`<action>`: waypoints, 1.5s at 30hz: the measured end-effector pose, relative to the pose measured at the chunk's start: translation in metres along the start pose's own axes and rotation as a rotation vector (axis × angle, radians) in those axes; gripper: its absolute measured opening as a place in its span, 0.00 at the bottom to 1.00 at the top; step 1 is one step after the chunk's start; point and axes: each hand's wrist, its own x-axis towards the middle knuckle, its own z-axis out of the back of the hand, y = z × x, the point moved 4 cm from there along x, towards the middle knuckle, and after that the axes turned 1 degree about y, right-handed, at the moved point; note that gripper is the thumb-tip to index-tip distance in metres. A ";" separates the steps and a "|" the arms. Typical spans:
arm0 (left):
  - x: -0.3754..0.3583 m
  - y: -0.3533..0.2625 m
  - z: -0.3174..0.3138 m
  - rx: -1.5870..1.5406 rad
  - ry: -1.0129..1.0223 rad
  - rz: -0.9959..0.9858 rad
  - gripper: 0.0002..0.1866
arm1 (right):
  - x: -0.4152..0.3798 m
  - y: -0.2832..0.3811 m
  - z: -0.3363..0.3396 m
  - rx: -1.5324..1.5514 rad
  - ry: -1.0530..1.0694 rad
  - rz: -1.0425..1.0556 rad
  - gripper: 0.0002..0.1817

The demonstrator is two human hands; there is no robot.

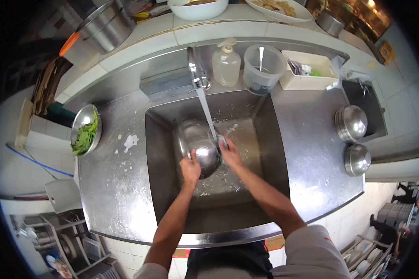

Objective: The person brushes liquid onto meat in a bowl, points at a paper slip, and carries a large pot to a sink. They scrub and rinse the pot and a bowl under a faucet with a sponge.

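A shiny metal bowl (201,139) is tilted on its side inside the sink basin (270,158). My left hand (190,169) is closed around the bowl's near rim, thumb up. At the bowl's right side my right hand (231,152) is closed on a small greyish thing, too blurred to name. From the tap (195,69) a stream of water (206,109) runs down between the bowl and my right hand. Suds and shallow water lie on the sink floor.
Behind the sink stand a soap pump bottle (226,65), a plastic tub (264,69) with a spoon, and a cream bin (307,76). Upturned metal bowls (351,123) sit on the right. A bowl of green leaves (86,130) is at left. People appear at far right.
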 end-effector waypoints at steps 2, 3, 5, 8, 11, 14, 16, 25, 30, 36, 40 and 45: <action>-0.007 0.006 -0.030 0.113 0.333 -0.043 0.22 | -0.039 -0.016 0.011 0.294 -0.006 -0.424 0.27; -0.016 0.003 -0.046 0.178 0.416 -0.205 0.19 | -0.050 -0.026 0.012 0.438 -0.020 -0.703 0.27; -0.030 0.014 -0.075 0.241 0.500 -0.348 0.17 | -0.038 -0.078 0.010 0.677 0.030 -0.747 0.25; -0.043 0.029 -0.111 0.379 0.736 -0.627 0.13 | -0.027 -0.142 0.020 0.953 0.130 -0.749 0.22; -0.051 0.051 -0.128 0.506 0.945 -0.680 0.13 | -0.032 -0.152 0.047 0.837 0.001 -0.852 0.19; -0.059 0.077 -0.133 0.505 1.029 -0.648 0.16 | -0.053 -0.098 0.081 0.561 -0.444 -0.618 0.21; -0.056 0.066 -0.090 0.350 0.416 -0.752 0.21 | -0.060 -0.076 0.100 0.302 -0.443 -0.304 0.23; -0.027 0.161 -0.147 -0.267 -0.008 0.571 0.23 | 0.015 -0.132 -0.028 -0.183 0.069 0.265 0.18; -0.032 0.184 -0.169 -0.313 -0.134 0.622 0.13 | 0.025 -0.212 -0.083 -0.608 0.093 -0.032 0.20; -0.008 0.152 -0.134 -0.299 -0.138 0.358 0.08 | 0.073 -0.154 0.068 -1.863 0.670 0.578 0.14; 0.034 0.130 -0.145 -0.197 0.053 0.108 0.12 | 0.119 -0.085 0.077 -1.948 0.590 1.209 0.12; 0.027 0.156 -0.171 -0.203 0.050 0.223 0.12 | 0.001 -0.120 0.024 -1.544 0.704 0.121 0.18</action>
